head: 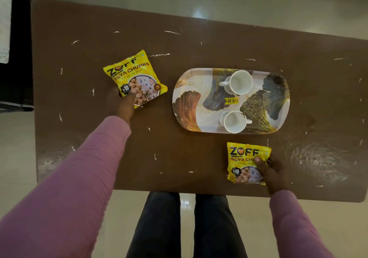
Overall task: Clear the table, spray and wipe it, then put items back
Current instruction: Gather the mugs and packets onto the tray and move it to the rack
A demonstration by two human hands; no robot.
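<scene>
A brown table (179,158) fills the view. My left hand (121,104) grips the near corner of a yellow soya chunks packet (133,72) on the table's left half. My right hand (272,172) holds the right side of a second yellow soya chunks packet (243,158) close to the near edge. Between them, further back, lies an oval leaf-patterned tray (187,102) carrying two white cups, one at the back (240,82) and one at the front (233,122). A yellow price sticker (232,100) is on the tray.
White scratches mark the tabletop, and a dull smeared patch (318,158) shows at the near right. Pale tiled floor (20,148) surrounds the table. A dark piece of furniture (16,58) stands to the left. My legs (187,227) are at the near edge.
</scene>
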